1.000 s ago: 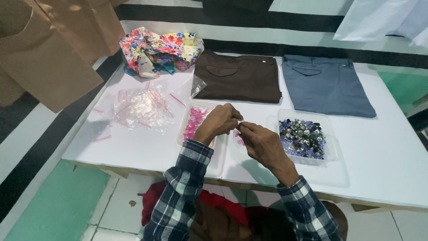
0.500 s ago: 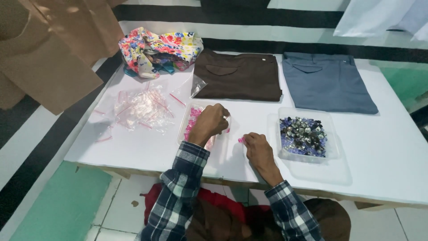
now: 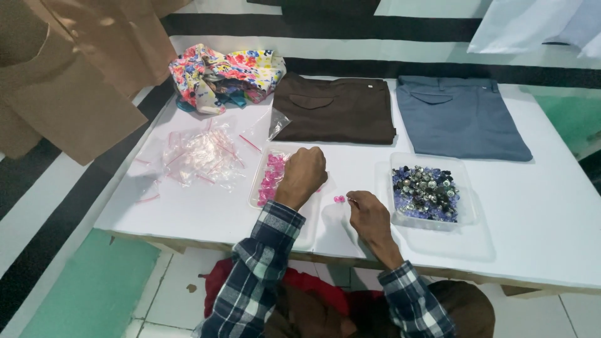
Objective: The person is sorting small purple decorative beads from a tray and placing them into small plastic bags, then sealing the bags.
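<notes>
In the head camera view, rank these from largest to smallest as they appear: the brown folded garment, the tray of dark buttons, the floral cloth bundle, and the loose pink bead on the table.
1. Brown folded garment
2. Floral cloth bundle
3. Tray of dark buttons; it lies nearer the camera than the bundle, so this pair is not a firm ranking
4. Loose pink bead, by far the smallest

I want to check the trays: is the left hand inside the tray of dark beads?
No, the left hand rests in the tray of pink beads.
</notes>
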